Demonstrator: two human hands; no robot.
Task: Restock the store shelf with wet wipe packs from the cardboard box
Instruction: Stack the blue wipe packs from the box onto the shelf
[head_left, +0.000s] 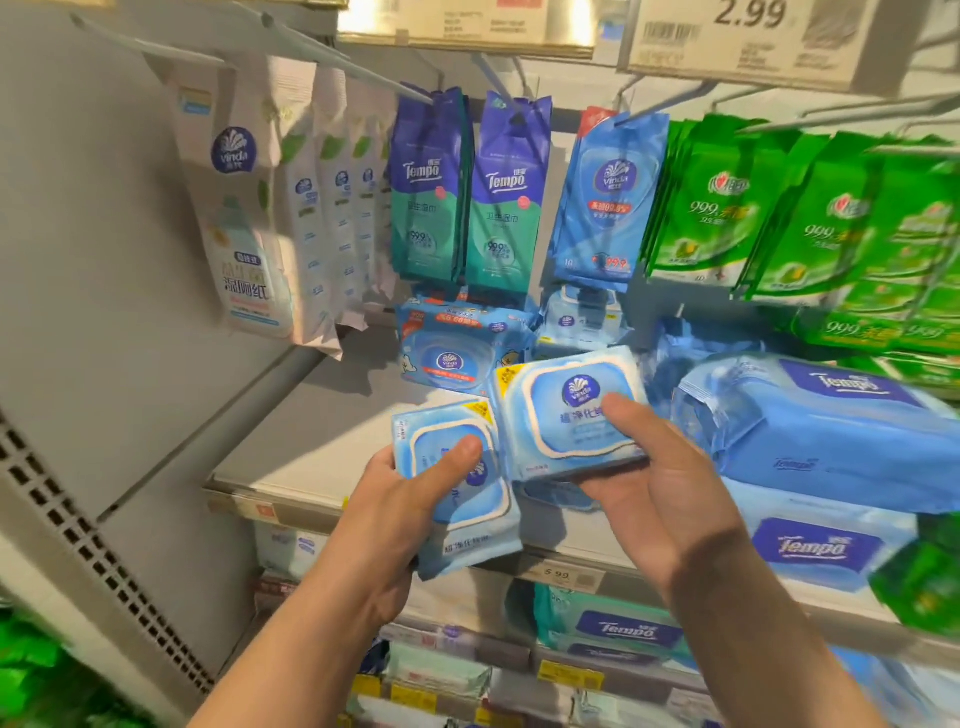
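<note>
Wet wipe packs: we are holding two, one per hand. Left grip (410, 499) is clamping tilted pack (467, 514), thumb lying across its face. Right grip (660, 483) is clamping second pack (566, 415), just beside first, over bare shelf (311, 436) front. Tempo packs (831, 431) are lying right of right grip.

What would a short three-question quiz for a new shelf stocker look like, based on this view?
1. True or false: each hand holds one light-blue plastic wet wipe pack.
2. What hangs on the pegs at the far right? A) bright-green sachets B) white bottles C) red boxes
3. Which brand name is on the large blue soft packs stacked at the right of the shelf?

Key
1. True: left hand holds one pack, right hand the other.
2. A, green sachets.
3. Tempo, on the grey shelf.
</note>
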